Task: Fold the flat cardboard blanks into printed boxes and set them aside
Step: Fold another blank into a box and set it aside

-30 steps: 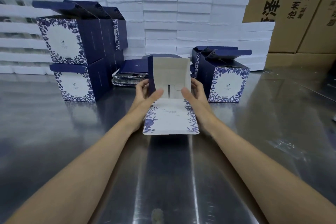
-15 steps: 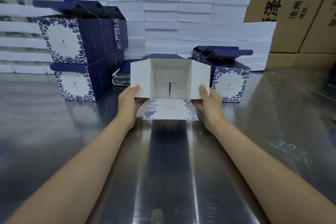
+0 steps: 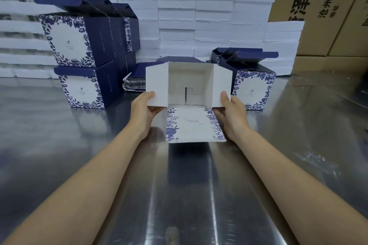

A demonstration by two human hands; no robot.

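Observation:
A half-formed blue-and-white floral box (image 3: pixel 188 83) lies on its side with its white inside facing me and its printed lid flap (image 3: pixel 194 125) flat on the steel table. My left hand (image 3: pixel 146 109) pinches the left side flap, thumb on its white face. My right hand (image 3: pixel 232 110) pinches the right side flap the same way. A pile of flat blanks (image 3: pixel 134 82) lies behind the box, partly hidden by it. Folded boxes stand stacked at the left (image 3: pixel 79 43) and in a group at the right (image 3: pixel 253 87).
White foam slabs (image 3: pixel 215 16) are piled along the back of the steel table (image 3: pixel 298 155). Brown shipping cartons (image 3: pixel 328 6) stand behind at the right. A clear plastic scrap (image 3: pixel 314 158) lies on the table to the right of my right arm.
The side flaps have swung outward and the box has opened up square. My hands moved from the box's front to its two side flaps, and the lid flap now lies longer toward me.

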